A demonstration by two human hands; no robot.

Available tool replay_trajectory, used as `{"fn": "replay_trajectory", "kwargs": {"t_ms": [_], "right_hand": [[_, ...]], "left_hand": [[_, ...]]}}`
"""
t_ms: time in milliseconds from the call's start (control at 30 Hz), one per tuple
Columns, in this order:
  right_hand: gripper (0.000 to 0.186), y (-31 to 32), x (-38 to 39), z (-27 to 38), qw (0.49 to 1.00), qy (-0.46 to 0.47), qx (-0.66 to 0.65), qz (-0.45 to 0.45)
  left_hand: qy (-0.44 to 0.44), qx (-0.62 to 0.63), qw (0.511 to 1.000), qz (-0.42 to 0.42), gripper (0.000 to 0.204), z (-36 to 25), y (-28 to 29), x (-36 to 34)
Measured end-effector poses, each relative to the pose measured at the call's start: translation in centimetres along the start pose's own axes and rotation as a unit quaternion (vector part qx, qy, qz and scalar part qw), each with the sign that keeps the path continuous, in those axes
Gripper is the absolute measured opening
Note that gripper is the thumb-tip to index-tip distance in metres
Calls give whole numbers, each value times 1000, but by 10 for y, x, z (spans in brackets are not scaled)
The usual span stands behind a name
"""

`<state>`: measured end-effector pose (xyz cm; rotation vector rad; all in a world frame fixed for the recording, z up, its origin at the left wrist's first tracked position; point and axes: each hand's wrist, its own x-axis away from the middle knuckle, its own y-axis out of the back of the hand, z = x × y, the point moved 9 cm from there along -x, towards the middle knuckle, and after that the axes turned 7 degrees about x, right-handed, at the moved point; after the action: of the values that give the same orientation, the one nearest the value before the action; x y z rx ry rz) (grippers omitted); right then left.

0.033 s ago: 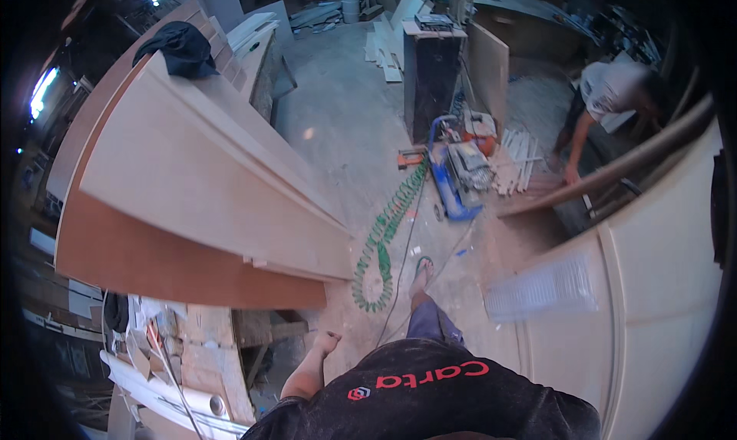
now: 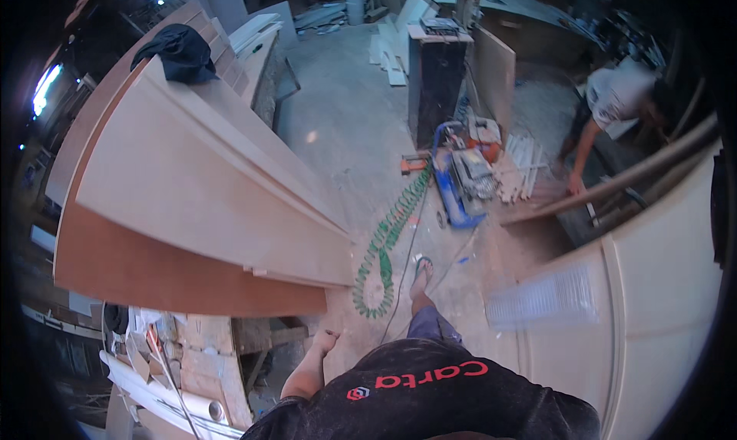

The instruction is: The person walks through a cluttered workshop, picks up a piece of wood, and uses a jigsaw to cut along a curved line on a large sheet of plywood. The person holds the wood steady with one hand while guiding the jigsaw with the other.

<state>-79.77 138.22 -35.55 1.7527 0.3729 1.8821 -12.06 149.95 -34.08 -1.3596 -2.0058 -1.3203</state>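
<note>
Left hand (image 2: 328, 340) is hanging curled near smooth brown sheet's (image 2: 165, 275) lower corner, can't tell if gripping; right hand out of view. Green coiled hose (image 2: 385, 262) is looping across floor (image 2: 330, 133).

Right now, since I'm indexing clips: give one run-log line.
left hand: lowered, no object visible | right hand: out of view | ahead: coiled green air hose, blue air compressor

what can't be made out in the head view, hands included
Right hand: nowhere in the head view; whether the dark shirt hides it is unclear.
Left hand: too small in the head view to tell whether it holds anything.
Green hose: end near the blue machine too small to trace, head view.
Pale panel: part of its upper end hidden by dark cloth, head view.
</note>
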Motion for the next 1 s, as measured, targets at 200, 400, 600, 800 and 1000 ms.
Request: {"fn": "replay_trajectory", "kwargs": {"t_ms": [200,400,600,800,1000], "right_hand": [[32,162,-182,161,987,105,121,6],[38,565,-304,459,903,279,11,-327],[35,733,-293,696,862,339,-39,-374],[45,670,-432,691,870,303,298,-250],[41,593,-463,672,991,91,85,-47]], "left_hand": [[88,137,987,2,48,-117,33,-96],[31,214,976,32,69,-332,52,-178],[-1,30,997,74,72,-439,99,-273],[66,85,980,168,58,-467,164,-482],[-118,-159,980,10,22,-645,366,-611]]}}
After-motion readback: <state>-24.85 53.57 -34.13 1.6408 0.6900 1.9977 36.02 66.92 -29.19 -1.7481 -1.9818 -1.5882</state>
